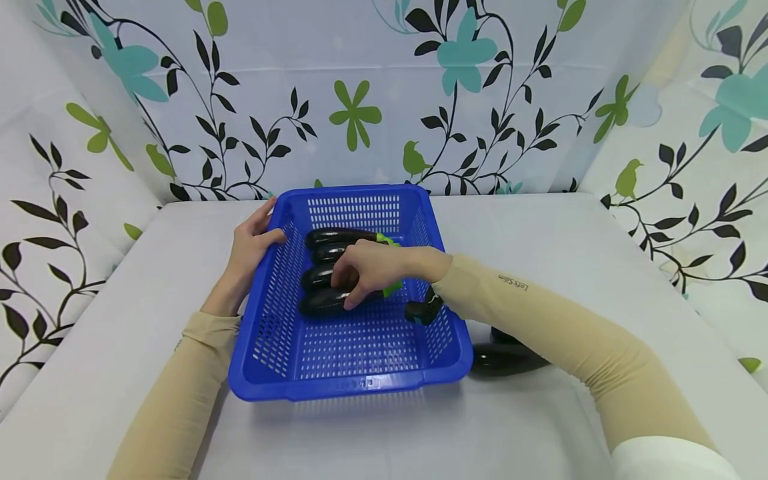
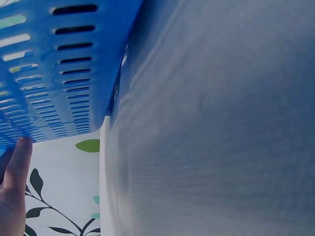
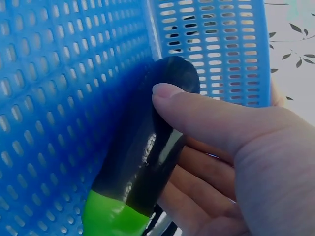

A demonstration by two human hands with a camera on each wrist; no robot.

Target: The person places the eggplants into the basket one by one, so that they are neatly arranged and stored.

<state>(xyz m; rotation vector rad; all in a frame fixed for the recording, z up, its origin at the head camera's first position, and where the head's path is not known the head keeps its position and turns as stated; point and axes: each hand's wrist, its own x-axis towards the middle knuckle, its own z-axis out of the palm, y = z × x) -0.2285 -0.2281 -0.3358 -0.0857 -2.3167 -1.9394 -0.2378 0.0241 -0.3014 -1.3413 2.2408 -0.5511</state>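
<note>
On my feed I see black eggplants [image 1: 321,303] with bright green caps [image 3: 114,216], a blue basket [image 1: 360,385], beige sleeves [image 1: 552,320] — one black-lettered — and a pale backdrop [image 1: 288,40] patterned with teal flowers [image 1: 467,55].

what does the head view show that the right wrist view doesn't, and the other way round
Only the head view: a dark eggplant on the table outside the basket, and both tan sleeves.
Only the right wrist view: the inner side of the curled fingers of the right hand.
Both: that hand, the front eggplant in its grip, and the blue basket.
</note>
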